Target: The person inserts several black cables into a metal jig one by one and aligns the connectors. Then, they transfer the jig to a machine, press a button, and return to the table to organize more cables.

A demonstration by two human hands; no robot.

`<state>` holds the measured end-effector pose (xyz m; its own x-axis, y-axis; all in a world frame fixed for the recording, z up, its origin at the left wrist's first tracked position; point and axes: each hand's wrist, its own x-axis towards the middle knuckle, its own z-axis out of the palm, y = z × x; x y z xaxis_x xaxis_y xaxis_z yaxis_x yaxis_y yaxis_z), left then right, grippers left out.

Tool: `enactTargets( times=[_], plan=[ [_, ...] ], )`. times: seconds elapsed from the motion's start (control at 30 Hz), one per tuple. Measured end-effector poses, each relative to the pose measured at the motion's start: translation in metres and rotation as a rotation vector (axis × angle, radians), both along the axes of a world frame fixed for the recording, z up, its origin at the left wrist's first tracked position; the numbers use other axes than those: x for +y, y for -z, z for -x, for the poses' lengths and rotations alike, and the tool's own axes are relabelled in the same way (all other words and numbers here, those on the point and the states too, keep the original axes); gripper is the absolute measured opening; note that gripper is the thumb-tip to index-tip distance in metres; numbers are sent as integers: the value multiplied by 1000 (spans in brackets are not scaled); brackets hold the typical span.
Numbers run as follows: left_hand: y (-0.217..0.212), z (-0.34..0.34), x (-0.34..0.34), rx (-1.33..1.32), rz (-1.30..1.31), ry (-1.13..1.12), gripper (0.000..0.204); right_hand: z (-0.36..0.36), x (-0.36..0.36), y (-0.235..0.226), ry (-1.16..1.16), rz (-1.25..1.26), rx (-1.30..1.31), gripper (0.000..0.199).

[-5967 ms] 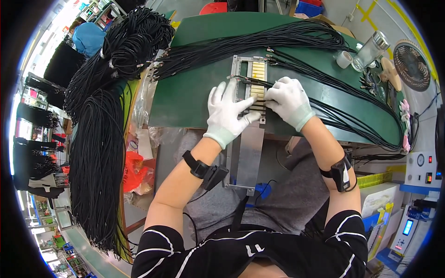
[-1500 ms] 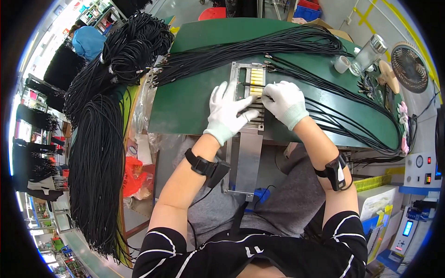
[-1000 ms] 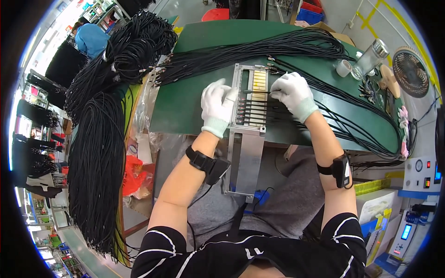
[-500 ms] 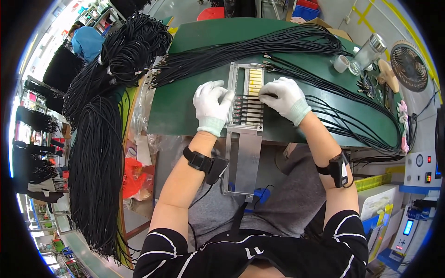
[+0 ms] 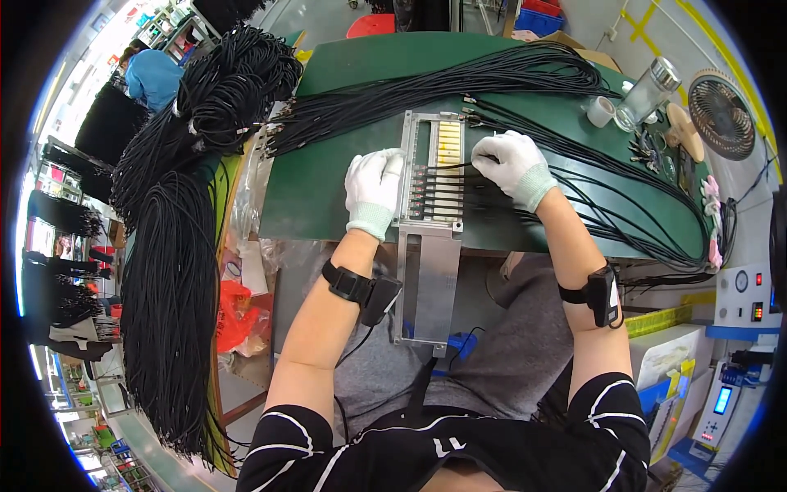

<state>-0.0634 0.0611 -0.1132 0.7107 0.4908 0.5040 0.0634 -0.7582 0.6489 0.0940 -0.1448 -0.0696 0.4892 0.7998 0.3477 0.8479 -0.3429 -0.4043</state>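
Observation:
A metal fixture (image 5: 405, 184) with a row of yellow and pale slots lies across the table's front edge. Several black cables sit side by side in its lower slots, their connector ends toward the left rail. My white-gloved left hand (image 5: 374, 182) is beside that rail, fingers half bent and thumb apart, with nothing visible in it. To the right of the fixture, my gloved right hand (image 5: 510, 166) pinches a black cable (image 5: 456, 166), which runs leftward across a slot. The upper slots (image 5: 449, 135) show yellow with no cable over them.
Bundled black cables (image 5: 459, 78) lie along the back of the green table (image 5: 352, 57); more loose cables (image 5: 623, 160) spread right. A large cable bundle (image 5: 172, 303) hangs at left. A glass bottle (image 5: 649, 94), a tape roll (image 5: 601, 111) and a fan (image 5: 721, 115) stand at right.
My right hand has moved slightly right from the fixture, the pinched cable now showing between hand and slots. My left hand has shifted a little left, its thumb drawing back from the rail.

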Motion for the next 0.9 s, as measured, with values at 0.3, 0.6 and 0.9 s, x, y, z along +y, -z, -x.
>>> enactTargets(
  times=[0.3, 0.6, 0.9],
  plan=[
    [-8, -5, -23, 12, -234, 158, 25, 14, 8, 5, 121, 30, -56, 11],
    [-14, -9, -26, 310, -352, 216, 27, -32, -7, 7, 402, -8, -257, 14],
    [-3, -7, -17, 247, -206, 277, 27, -53, -2, 15, 419, 107, -228, 16]
  ],
)
